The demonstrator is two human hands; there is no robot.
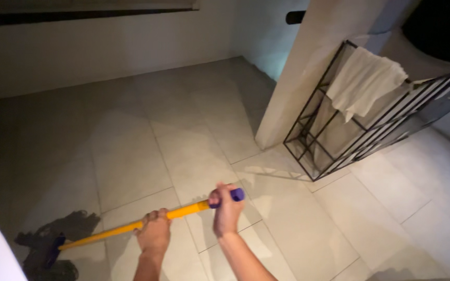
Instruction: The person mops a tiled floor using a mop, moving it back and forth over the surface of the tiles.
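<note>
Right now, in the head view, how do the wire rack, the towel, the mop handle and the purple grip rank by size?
1. Wire rack
2. Mop handle, long but thin
3. Towel; it lies farther off, so its rank against the handle is unsure
4. Purple grip

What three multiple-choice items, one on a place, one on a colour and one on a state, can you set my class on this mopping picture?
1. Where does the white towel hang?
A. over the black wire rack
B. on the floor
C. on the mop handle

2. What colour is the mop handle?
A. green with a red end
B. yellow with a purple end
C. plain white

3. How is the mop held?
A. by one hand
B. it lies unheld on the floor
C. by both hands

Answers: 1 A, the towel drapes over the rack's top bar. 2 B, the shaft is yellow and its tip purple. 3 C, the left hand grips mid-shaft and the right hand grips near the end.
</note>
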